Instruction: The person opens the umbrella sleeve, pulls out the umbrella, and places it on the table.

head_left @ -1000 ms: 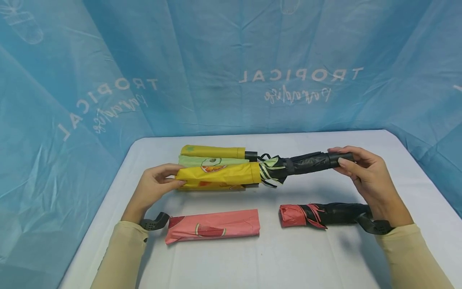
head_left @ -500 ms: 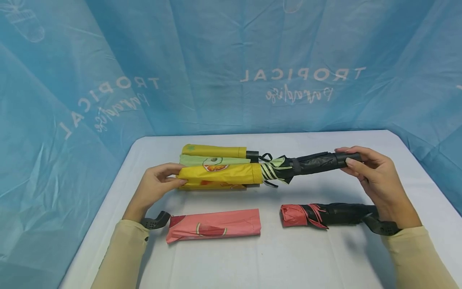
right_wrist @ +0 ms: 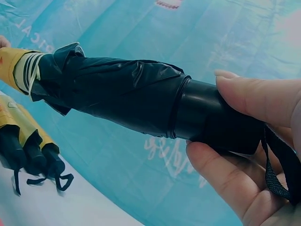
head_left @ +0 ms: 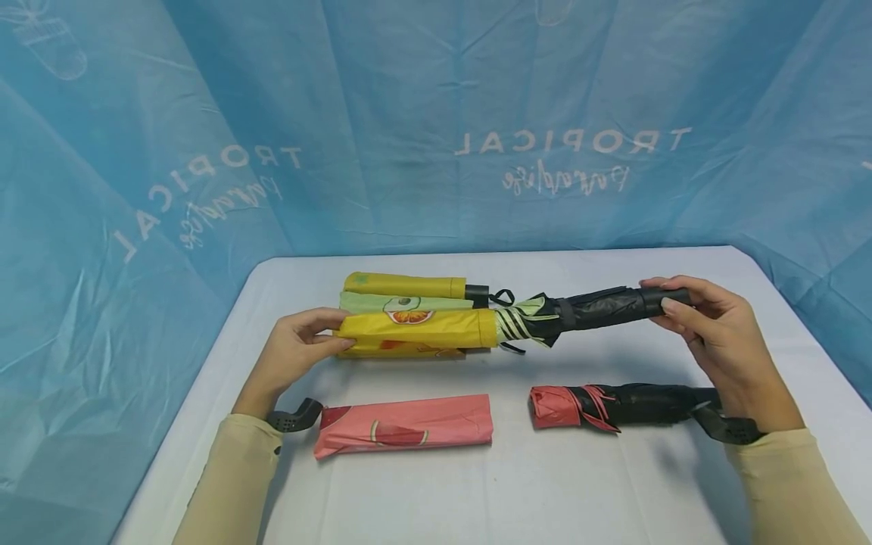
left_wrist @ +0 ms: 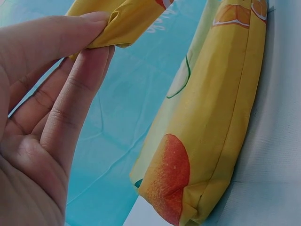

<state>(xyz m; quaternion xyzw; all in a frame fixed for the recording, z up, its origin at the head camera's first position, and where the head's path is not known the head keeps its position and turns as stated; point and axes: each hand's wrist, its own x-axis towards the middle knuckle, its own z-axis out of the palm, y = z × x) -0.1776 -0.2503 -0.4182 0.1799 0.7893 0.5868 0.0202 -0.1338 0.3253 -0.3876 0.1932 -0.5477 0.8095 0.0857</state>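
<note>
A folded black umbrella (head_left: 599, 309) with a striped pale-green edge is held up above the table, partly inside a yellow sleeve (head_left: 422, 328) printed with an orange slice. My left hand (head_left: 293, 352) pinches the sleeve's closed left end between thumb and fingers; the left wrist view shows the pinched yellow cloth (left_wrist: 122, 23). My right hand (head_left: 715, 325) grips the umbrella's black handle (right_wrist: 211, 115), whose wrist strap (right_wrist: 277, 174) hangs by the palm. The umbrella's far end is hidden within the sleeve.
Behind lie several sleeved umbrellas, including a yellow one (head_left: 409, 285) and a green one (head_left: 361, 303). In front are a pink watermelon-print sleeve (head_left: 409, 425) and a black umbrella with pink edging (head_left: 633, 403), on the white table (head_left: 545, 484). A blue curtain (head_left: 422, 151) hangs behind.
My right hand has moved to the right with the umbrella, so slightly more of it shows outside the sleeve. The left hand keeps its pinch nearly in place.
</note>
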